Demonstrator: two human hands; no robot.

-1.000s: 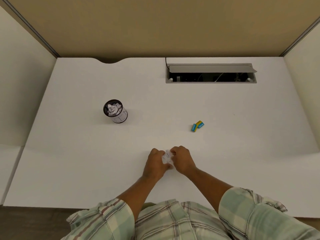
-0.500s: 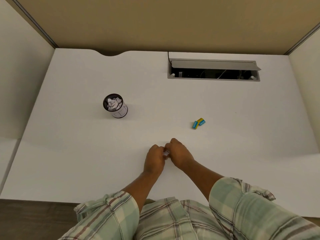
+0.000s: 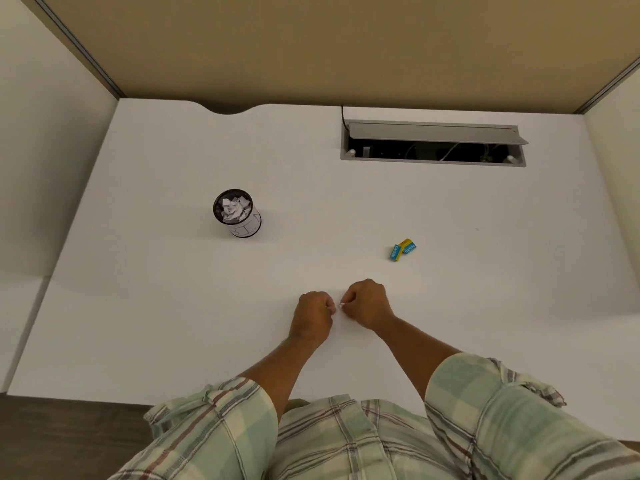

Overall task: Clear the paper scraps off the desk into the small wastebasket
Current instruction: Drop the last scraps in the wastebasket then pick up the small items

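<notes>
While both of your hands sit low and central over the white desk (image 3: 173, 306), they are curled into loose fists just beside one another, knuckles nearly meeting. Your left hand (image 3: 313, 315) is closed, fingers tucked under; what it encloses cannot be told from this view. Your right hand (image 3: 367, 303) is likewise closed, and a small white sliver (image 3: 342, 304) shows at its fingertips, facing the left hand. It appears to be a paper scrap pinched there, though it is too small to confirm with certainty.

The small wastebasket (image 3: 242, 226), a dark mesh cylinder, stands upright on the desk to your left and farther from you than the hands, well apart from them. Crumpled white paper (image 3: 235, 209) lies inside it, visible through the open top.

To your right and beyond the hands, two small blue and yellow boxes (image 3: 401, 250) lie touching each other on the desk surface, near your right hand but clear of it.

At the far right of the desk, a grey cable hatch (image 3: 433, 133) stands with its lid raised, cords visible in the dark recess below. Partition walls (image 3: 311, 46) enclose the desk on three sides. Your plaid sleeves (image 3: 485, 403) are rolled above the forearms.
</notes>
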